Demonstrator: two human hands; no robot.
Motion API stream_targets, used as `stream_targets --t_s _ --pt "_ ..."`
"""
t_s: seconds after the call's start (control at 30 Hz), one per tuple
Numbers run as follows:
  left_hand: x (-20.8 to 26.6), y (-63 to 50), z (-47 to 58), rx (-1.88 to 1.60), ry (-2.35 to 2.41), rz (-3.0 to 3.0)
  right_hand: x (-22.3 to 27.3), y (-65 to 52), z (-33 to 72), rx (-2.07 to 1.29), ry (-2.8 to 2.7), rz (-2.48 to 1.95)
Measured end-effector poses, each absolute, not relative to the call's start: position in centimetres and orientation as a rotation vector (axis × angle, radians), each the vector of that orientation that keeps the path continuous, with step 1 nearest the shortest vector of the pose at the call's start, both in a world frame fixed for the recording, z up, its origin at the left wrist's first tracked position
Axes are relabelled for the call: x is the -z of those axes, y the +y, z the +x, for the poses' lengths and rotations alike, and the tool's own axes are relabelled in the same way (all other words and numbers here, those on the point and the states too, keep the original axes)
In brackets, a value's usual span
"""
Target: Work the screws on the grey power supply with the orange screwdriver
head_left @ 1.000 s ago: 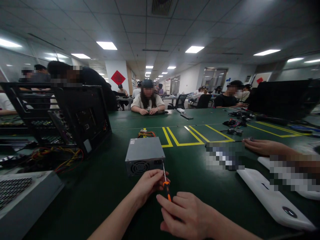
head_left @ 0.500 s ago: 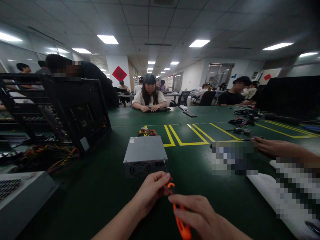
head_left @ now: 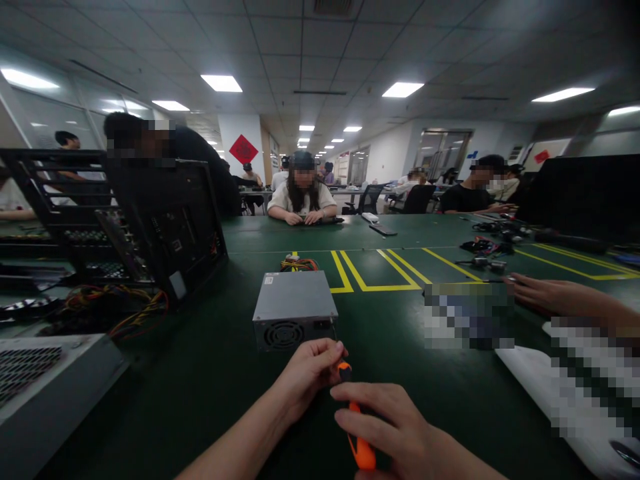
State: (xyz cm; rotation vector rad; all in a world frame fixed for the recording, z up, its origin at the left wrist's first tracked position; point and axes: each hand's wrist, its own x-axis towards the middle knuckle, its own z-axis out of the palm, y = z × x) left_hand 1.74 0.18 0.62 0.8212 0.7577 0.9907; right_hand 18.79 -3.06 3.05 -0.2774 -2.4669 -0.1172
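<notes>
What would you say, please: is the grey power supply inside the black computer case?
No, the grey power supply sits on the green table, to the right of the black computer case and apart from it.

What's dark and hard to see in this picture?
Head view: ceiling lights glow white, yet the green table looks dim; head view: the front of the grey box is darker than its top; head view: square blocks hide patches at the right, and the thin shaft of the orange screwdriver is hard to make out.

left hand (head_left: 314,368), right hand (head_left: 400,423) and forearms (head_left: 240,427) are bare.
</notes>
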Motion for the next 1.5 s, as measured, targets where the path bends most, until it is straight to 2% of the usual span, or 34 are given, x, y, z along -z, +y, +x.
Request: stream_targets --t_s 0.3,0.43,0.7,0.97,1.3,1.5 --pt "-0.8 0.0 1.5 -0.983 0.724 0.831 -2.7 -3.4 17.8 0.020 -2.391 -0.347" --pt "-0.7 0.0 1.7 -0.987 0.795 0.834 -3.5 -3.6 18.1 0.117 -2.482 -0.284" --pt "-1.3 -0.3 1.6 -0.982 0.733 0.847 -3.3 -3.4 18.7 0.213 -2.327 -0.285" --pt "-0.6 0.1 1.8 -0.990 0.798 0.863 -3.0 -2.7 19.7 0.372 -2.542 -0.139" --pt "-0.8 -0.4 1.7 -0.962 0.755 0.887 -2.5 -3.0 19.1 0.261 -2.513 -0.205" --pt "-0.7 -0.3 1.9 -0.973 0.792 0.914 -2.7 -3.5 19.3 0.336 -2.487 -0.209"
